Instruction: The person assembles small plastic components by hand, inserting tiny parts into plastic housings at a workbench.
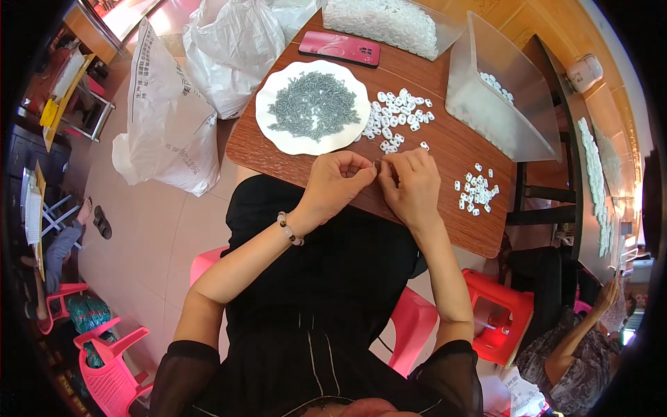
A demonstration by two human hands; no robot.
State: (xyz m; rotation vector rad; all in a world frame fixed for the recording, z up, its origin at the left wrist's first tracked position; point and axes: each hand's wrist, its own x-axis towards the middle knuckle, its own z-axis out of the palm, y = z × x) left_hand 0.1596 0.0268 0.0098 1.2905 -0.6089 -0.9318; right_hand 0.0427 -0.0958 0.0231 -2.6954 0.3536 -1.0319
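Note:
My left hand (333, 182), a beaded bracelet on its wrist, is closed in a pinch at the table's near edge. Almost touching it, my right hand (411, 182) is closed too, fingertips turned toward the left ones. Whatever sits between the fingertips is too small to make out. Just beyond the left hand stands a white wavy-rimmed plate (267, 130) heaped with small grey metal pins or screws (313, 104). Small white plastic pieces with holes (397, 111) lie loose beyond my fingers. A second cluster of white pieces (478, 191) lies to the right of my right hand.
The brown wooden table (445, 83) bears a pink phone (339, 48) and a clear bin (500, 118) holding white pieces. Another bin of white pieces (382, 26) stands at the far edge. White sacks (167, 118) are on the floor at left. Another person (577, 354) sits at lower right near a red stool (497, 313).

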